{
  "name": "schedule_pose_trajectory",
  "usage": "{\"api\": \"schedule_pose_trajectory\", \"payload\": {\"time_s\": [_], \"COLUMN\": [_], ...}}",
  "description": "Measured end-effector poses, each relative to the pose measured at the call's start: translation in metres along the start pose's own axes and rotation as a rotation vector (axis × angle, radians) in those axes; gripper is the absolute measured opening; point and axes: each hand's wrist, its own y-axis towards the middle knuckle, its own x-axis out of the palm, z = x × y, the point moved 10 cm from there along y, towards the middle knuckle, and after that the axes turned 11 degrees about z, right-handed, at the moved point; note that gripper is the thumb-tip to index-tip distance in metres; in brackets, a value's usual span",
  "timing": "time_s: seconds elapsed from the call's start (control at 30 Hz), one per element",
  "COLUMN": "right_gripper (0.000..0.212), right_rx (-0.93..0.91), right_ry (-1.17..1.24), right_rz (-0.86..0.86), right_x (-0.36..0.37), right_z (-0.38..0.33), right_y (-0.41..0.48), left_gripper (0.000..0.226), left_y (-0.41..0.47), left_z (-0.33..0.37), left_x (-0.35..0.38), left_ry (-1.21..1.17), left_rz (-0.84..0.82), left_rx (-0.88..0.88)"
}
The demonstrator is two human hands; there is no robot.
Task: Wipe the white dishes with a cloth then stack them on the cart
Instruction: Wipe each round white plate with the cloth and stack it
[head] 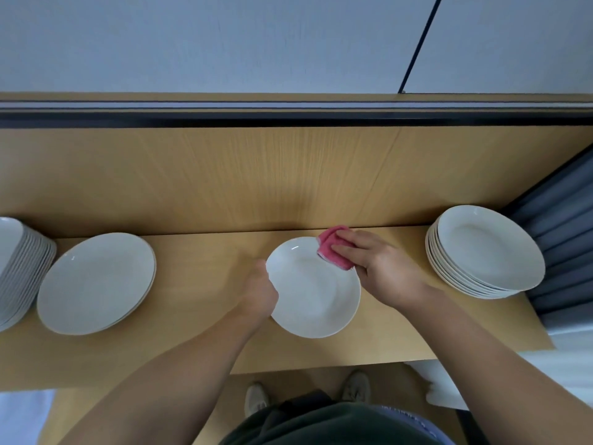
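From the head view, a person stands at a long wooden surface (199,284) backed by a wooden panel (288,175); the left hand (260,295) grips a white plate (316,290) at its left rim, fingers curled round the edge and hidden behind it; the plate faces up towards the camera, over the middle of the surface, and whether it touches the wood I cannot tell; the right hand (382,264) holds a folded pink cloth (333,252), fingers bent over the top of it, pressing it against the plate's far right rim; part of the cloth sticks out past the fingertips on the far side; to the right, well apart from the held plate, a stack of white plates (484,252) sits near the right end of the surface, just beside a grey curtain (564,245); to the left, a low pile of plates (96,284) lies flat, only a few deep; just beside it, at the left edge of the picture, a taller stack (19,268) is partly cut off; below the near edge of the surface, the person's two pale shoes (256,399) show on the floor.
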Motion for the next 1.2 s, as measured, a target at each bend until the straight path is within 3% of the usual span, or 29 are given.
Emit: {"api": "schedule_pose_trajectory", "payload": {"time_s": [0.3, 0.5, 0.77, 0.9, 1.2], "right_gripper": [0.050, 0.051, 0.049, 0.049, 0.074], "right_rx": [-0.003, 0.015, 0.133, 0.238, 0.382], "right_ry": [0.032, 0.027, -0.022, -0.092, -0.224], "right_rz": [-0.064, -0.153, -0.314, -0.405, -0.613], "right_x": [0.022, 0.055, 0.126, 0.161, 0.200], "right_z": [0.003, 0.012, 0.023, 0.030, 0.009], "right_y": [0.000, -0.001, -0.004, -0.005, -0.035], "left_gripper": [0.030, 0.029, 0.076, 0.101, 0.119], "left_y": [0.004, 0.009, -0.009, -0.014, -0.006], "left_z": [-0.003, -0.007, -0.012, -0.014, -0.030], "left_x": [0.004, 0.005, 0.001, 0.003, 0.013], "left_ry": [0.005, 0.212, 0.411, 0.405, 0.371], "left_rz": [0.025, -0.021, -0.219, -0.300, -0.324], "left_rx": [0.010, 0.071, 0.351, 0.364, 0.321]}}
